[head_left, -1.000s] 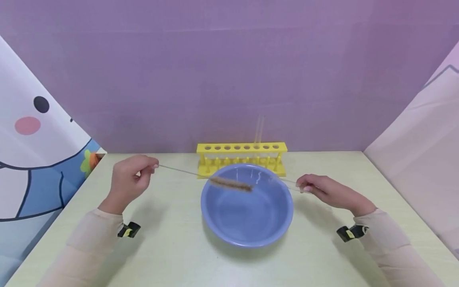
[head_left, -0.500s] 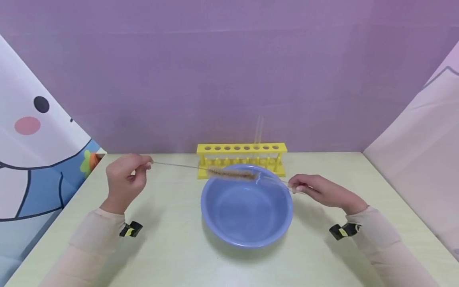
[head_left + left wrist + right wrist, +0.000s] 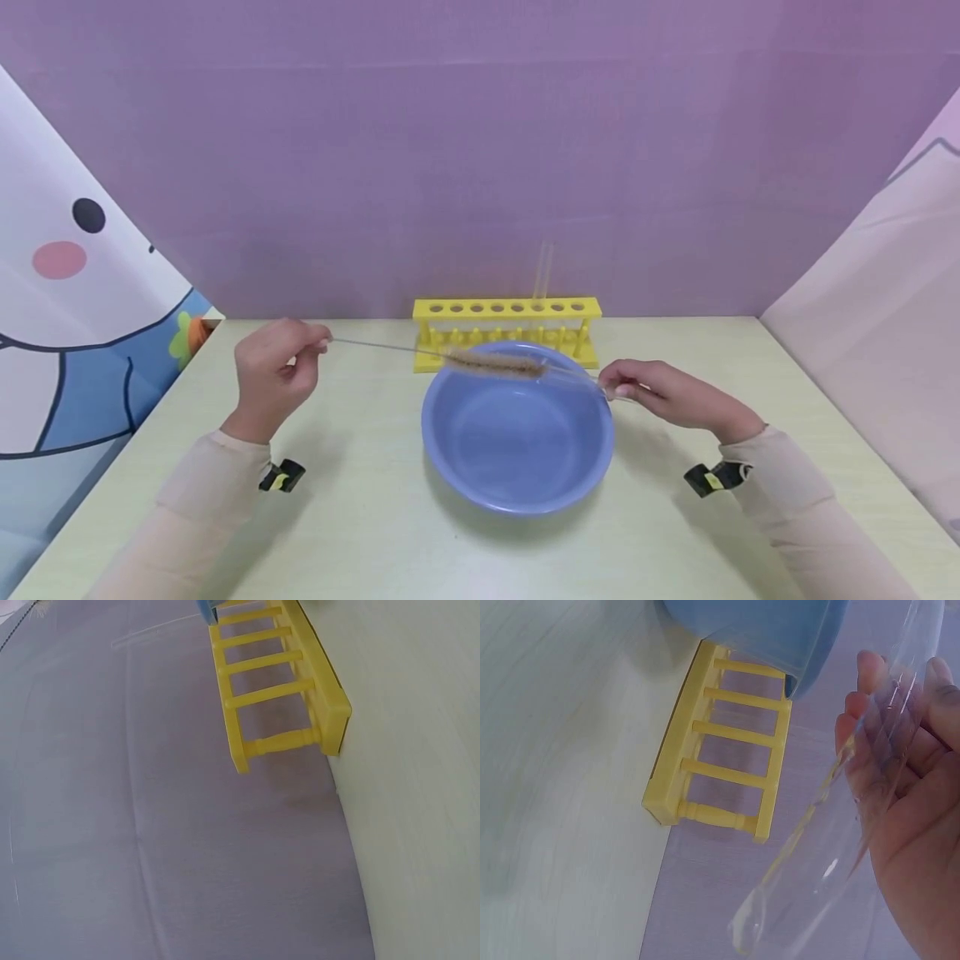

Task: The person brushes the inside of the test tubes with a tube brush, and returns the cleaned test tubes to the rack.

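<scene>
My left hand (image 3: 277, 371) pinches the twisted wire handle of a test tube brush (image 3: 495, 363) between thumb and fingers. The brush lies nearly level above the far part of a blue basin (image 3: 517, 492), its tan bristles pointing right. A clear glass test tube (image 3: 572, 377) is held by the fingers of my right hand (image 3: 675, 396) at the basin's right rim. The brush tip is right at the tube's mouth. In the right wrist view the tube (image 3: 810, 870) slants down past the fingers, showing its rounded end. The left wrist view shows only the wire (image 3: 16, 628) and some bristles.
Behind the basin stands a yellow test tube rack (image 3: 506, 310), partly hidden by it. Another clear test tube (image 3: 542, 271) stands upright in the rack. A purple cloth (image 3: 480, 167) hangs behind the pale table (image 3: 360, 517), with printed cloths at both sides.
The brush has risen from over the basin and shifted right to the tube's mouth. My right hand has moved left with the test tube, while the left hand dipped left and came back.
</scene>
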`<state>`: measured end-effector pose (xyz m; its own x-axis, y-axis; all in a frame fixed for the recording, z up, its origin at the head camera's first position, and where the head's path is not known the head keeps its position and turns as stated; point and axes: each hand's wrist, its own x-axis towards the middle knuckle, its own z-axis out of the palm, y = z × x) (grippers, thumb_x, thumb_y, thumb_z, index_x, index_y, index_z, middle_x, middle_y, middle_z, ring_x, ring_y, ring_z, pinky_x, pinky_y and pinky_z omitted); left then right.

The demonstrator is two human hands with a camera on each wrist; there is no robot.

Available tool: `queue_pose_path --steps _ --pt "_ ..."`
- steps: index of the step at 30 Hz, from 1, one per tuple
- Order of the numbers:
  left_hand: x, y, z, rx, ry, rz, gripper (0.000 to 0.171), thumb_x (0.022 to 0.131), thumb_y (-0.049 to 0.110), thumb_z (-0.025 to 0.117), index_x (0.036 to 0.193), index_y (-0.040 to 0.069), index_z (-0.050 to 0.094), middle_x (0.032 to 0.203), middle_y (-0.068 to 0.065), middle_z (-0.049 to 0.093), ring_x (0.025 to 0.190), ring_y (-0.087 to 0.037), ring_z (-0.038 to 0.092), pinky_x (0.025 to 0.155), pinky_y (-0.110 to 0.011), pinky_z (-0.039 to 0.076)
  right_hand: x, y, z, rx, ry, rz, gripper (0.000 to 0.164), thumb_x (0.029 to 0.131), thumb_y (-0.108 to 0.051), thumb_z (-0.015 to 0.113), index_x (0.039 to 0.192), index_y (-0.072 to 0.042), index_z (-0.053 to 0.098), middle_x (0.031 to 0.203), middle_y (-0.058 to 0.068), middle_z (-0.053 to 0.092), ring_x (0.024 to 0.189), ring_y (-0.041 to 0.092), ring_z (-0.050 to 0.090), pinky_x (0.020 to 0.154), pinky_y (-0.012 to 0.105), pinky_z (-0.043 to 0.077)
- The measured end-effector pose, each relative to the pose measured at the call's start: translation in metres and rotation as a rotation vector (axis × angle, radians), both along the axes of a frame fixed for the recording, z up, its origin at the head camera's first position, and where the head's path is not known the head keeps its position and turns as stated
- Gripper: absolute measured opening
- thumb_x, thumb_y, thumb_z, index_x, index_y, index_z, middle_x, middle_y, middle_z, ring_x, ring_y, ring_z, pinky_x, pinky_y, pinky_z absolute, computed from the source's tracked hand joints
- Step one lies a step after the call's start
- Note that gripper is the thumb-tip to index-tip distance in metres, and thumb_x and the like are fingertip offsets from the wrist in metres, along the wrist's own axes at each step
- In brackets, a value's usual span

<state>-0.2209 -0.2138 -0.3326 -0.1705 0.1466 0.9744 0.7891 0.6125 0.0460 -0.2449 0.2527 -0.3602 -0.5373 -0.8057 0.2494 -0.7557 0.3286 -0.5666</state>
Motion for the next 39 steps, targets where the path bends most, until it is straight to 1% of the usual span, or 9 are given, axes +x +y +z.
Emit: queue_pose_path --steps 4,8,11,15,19,24,29,35,39 --pt "-0.001 0.001 0.0 0.006 0.003 -0.016 0.026 0.082 0.005 0.044 0.067 0.001 0.065 0.059 -0.008 0.059 0.05 -0.017 0.045 0.05 -0.023 0.034 0.0 -0.002 0.001 -0.012 -0.02 0.014 0.018 0.094 0.002 0.05 0.108 -0.005 0.058 0.094 -0.001 0.062 0.088 0.007 0.057 0.078 0.027 0.05" --pt "-0.002 0.003 0.0 0.024 0.01 -0.04 0.026 0.083 0.004 0.045 0.067 0.0 0.065 0.059 -0.008 0.059 0.051 -0.018 0.047 0.054 -0.023 0.037 0.0 -0.003 0.001 -0.018 -0.032 0.02 0.019 0.094 0.002 0.05 0.109 -0.005 0.058 0.095 0.0 0.063 0.089 0.008 0.058 0.078 0.025 0.05" --pt "-0.003 0.006 0.0 0.042 0.026 -0.066 0.026 0.083 0.002 0.044 0.066 0.0 0.065 0.059 -0.009 0.059 0.051 -0.019 0.048 0.056 -0.023 0.039 -0.002 -0.002 0.0 -0.015 -0.041 0.023 0.019 0.095 0.002 0.049 0.11 -0.005 0.057 0.096 0.0 0.064 0.089 0.012 0.059 0.079 0.026 0.05" --pt "-0.003 0.012 0.002 0.069 0.044 -0.113 0.026 0.081 -0.002 0.042 0.066 -0.001 0.064 0.058 -0.01 0.058 0.052 -0.018 0.047 0.056 -0.023 0.037 -0.003 0.0 0.0 -0.007 -0.061 0.031 0.018 0.096 0.0 0.048 0.11 -0.005 0.057 0.096 0.0 0.064 0.088 0.015 0.06 0.079 0.028 0.051" --pt "-0.003 0.016 0.003 0.091 0.047 -0.143 0.026 0.079 -0.006 0.041 0.067 -0.001 0.063 0.059 -0.011 0.058 0.053 -0.017 0.048 0.056 -0.023 0.037 -0.003 0.0 0.0 -0.007 -0.066 0.055 0.018 0.096 0.001 0.048 0.11 -0.003 0.057 0.097 0.002 0.063 0.09 0.014 0.06 0.079 0.028 0.051" --pt "-0.004 0.016 0.001 0.104 0.043 -0.145 0.027 0.078 -0.008 0.039 0.067 -0.001 0.063 0.059 -0.011 0.058 0.054 -0.016 0.047 0.055 -0.024 0.035 -0.003 -0.001 -0.002 -0.004 -0.056 0.071 0.019 0.095 0.001 0.048 0.111 -0.002 0.057 0.095 0.001 0.061 0.089 0.012 0.06 0.078 0.025 0.05" --pt "-0.007 0.016 -0.003 0.093 0.072 -0.125 0.028 0.077 -0.008 0.039 0.066 0.001 0.064 0.06 -0.01 0.059 0.054 -0.019 0.05 0.057 -0.022 0.038 -0.002 -0.003 -0.001 -0.006 -0.065 0.058 0.019 0.095 0.002 0.048 0.111 -0.003 0.057 0.095 0.001 0.061 0.088 0.013 0.059 0.078 0.024 0.05" --pt "-0.007 0.019 -0.006 0.049 0.105 -0.092 0.029 0.079 -0.007 0.041 0.069 0.002 0.066 0.06 -0.01 0.06 0.051 -0.024 0.053 0.051 -0.031 0.039 -0.002 -0.006 0.0 -0.012 -0.068 0.062 0.015 0.096 0.0 0.048 0.108 -0.002 0.057 0.09 0.003 0.059 0.086 0.01 0.057 0.075 0.029 0.05" --pt "-0.007 0.022 -0.007 0.058 0.114 -0.095 0.028 0.079 -0.007 0.042 0.068 0.002 0.066 0.059 -0.01 0.06 0.051 -0.025 0.054 0.051 -0.032 0.039 -0.002 -0.01 0.0 -0.019 -0.073 0.061 0.013 0.095 -0.001 0.049 0.106 -0.001 0.056 0.087 0.004 0.057 0.084 0.01 0.055 0.072 0.032 0.05"
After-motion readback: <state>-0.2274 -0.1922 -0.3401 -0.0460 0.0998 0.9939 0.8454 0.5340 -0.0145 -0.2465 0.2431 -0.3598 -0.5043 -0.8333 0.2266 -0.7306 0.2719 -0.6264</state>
